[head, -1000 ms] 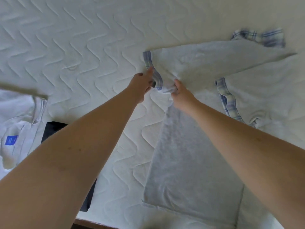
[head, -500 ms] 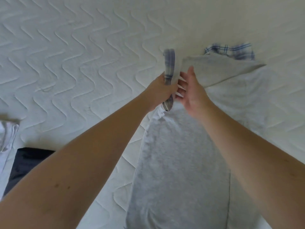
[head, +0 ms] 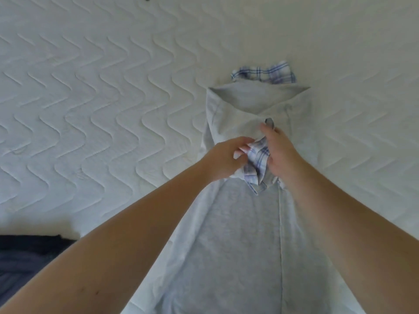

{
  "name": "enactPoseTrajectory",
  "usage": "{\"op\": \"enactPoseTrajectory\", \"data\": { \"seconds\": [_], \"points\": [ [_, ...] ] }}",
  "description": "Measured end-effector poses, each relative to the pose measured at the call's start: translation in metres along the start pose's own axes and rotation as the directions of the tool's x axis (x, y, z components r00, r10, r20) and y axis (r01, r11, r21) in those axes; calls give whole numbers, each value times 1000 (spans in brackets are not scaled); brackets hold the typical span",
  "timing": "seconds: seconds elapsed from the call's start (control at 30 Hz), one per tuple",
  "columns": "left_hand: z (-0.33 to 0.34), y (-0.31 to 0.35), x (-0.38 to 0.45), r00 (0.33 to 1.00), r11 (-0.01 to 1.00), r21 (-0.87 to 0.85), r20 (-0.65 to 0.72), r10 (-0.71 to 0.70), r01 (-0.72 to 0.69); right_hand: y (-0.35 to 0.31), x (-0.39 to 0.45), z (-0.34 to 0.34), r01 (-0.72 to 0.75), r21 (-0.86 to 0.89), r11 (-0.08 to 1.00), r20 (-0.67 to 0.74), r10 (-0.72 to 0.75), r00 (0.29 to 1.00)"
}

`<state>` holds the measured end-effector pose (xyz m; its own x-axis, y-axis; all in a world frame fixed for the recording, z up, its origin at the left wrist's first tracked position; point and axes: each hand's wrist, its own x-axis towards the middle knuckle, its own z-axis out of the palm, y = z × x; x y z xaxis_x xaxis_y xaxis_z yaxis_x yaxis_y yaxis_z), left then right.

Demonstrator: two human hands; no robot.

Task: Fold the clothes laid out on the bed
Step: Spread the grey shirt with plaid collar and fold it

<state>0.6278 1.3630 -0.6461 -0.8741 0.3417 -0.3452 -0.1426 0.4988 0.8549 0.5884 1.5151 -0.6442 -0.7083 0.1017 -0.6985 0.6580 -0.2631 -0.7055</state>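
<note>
Grey sweatshirt (head: 240,241) lies lengthwise on the white quilted mattress cover (head: 90,98), sides turned in over the middle. Plaid collar (head: 265,73) shows at its far end. Left hand (head: 224,159) and right hand (head: 281,155) are close together over the chest area; both pinch a bunched plaid cuff (head: 257,164) between them. Dark navy garment (head: 25,259) at near left edge. No legible labels or writing.
</note>
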Motion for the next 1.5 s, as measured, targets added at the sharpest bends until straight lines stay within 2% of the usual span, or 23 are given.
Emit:
{"op": "enactPoseTrajectory", "data": {
  "seconds": [0.07, 0.1, 0.17, 0.2, 0.3, 0.4, 0.47, 0.57, 0.67, 0.73, 0.77, 0.83, 0.9, 1.03, 1.13, 1.3, 1.5],
  "points": [
    [-6, -14, 3, 983, 1000, 20, -185, -14, 18, 12, 11, -8, -9, -191, 981, -56, -2, 998],
    [-12, -20, 6, 965, 998, 49, -261, -16, 30, 18, 14, -11, 0, -372, 928, -87, -35, 996],
    [-28, -30, 21, 942, 984, 166, -337, -1, 61, 24, 18, -16, 35, -635, 772, -96, -124, 988],
    [-38, -35, 32, 938, 968, 237, -345, 9, 78, 25, 20, -19, 55, -656, 753, -94, -153, 984],
    [-68, -40, 69, 952, 862, 484, -305, 7, 149, 23, 23, -26, 134, -524, 841, -88, -210, 974],
    [-93, -36, 105, 993, 719, 692, -117, 15, 70, 21, 24, -33, 209, -503, 839, -24, -255, 967],
    [-106, -29, 125, 999, 711, 703, -3, -41, 31, 21, 27, -40, 220, -502, 836, -4, -257, 966],
    [-117, -18, 148, 975, 700, 712, 113, -190, 54, 24, 30, -49, 211, -482, 850, 13, -234, 972],
    [-122, -11, 162, 953, 543, 840, 174, -247, -13, 29, 29, -52, 122, -498, 859, 31, -123, 992],
    [-127, -9, 165, 949, 480, 876, 193, -250, -52, 33, 28, -52, 49, -498, 866, 20, -45, 999],
    [-131, -8, 166, 947, 488, 871, 196, -253, -50, 35, 28, -52, 58, -493, 868, 19, -56, 998],
    [-138, -6, 170, 945, 576, 818, 191, -265, -4, 35, 27, -53, 99, -465, 880, 18, -103, 995],
    [-143, -4, 175, 958, 615, 789, 175, -229, 3, 34, 27, -54, 88, -416, 905, 29, -83, 996],
    [-148, -3, 185, 982, 602, 797, 146, -117, -47, 36, 26, -62, 60, -440, 896, 55, -39, 998],
    [-154, -2, 190, 962, 551, 826, 233, -140, -119, 39, 25, -69, 45, -477, 878, 44, -27, 999],
    [-165, -1, 198, 943, 421, 891, 272, -192, -171, 38, 24, -74, 24, -512, 858, 13, -20, 1000],
    [-171, 12, 201, 916, 407, 883, 341, -213, -234, 37, 23, -78, 37, -493, 869, 36, -22, 999]
  ]
}}
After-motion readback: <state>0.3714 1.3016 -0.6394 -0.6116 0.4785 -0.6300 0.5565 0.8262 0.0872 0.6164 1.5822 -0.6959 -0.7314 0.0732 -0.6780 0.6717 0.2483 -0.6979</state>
